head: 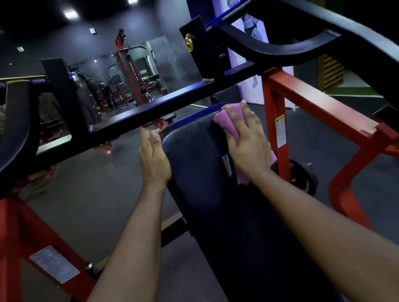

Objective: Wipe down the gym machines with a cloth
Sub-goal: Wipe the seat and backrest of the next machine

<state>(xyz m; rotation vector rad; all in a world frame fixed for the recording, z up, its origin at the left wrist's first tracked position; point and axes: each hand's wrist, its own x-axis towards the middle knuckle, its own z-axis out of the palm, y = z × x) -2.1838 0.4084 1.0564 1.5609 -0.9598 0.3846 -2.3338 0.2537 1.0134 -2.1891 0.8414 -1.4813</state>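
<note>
A black padded bench [200, 165] of a red-framed gym machine runs from the bottom of the view up to the middle. My right hand [247, 143] lies flat on a folded pink cloth [226, 121] and presses it onto the upper right part of the pad. The cloth's lower end sticks out below my wrist. My left hand [153, 155] rests with straight fingers against the pad's left edge near its top and holds nothing.
A black crossbar [141, 117] spans the view just beyond my hands, joined to curved black lever arms [281, 45] at both sides. Red frame beams [310, 101] flank the bench. A black weight plate [303, 177] stands on the grey floor at right. Other machines stand far behind.
</note>
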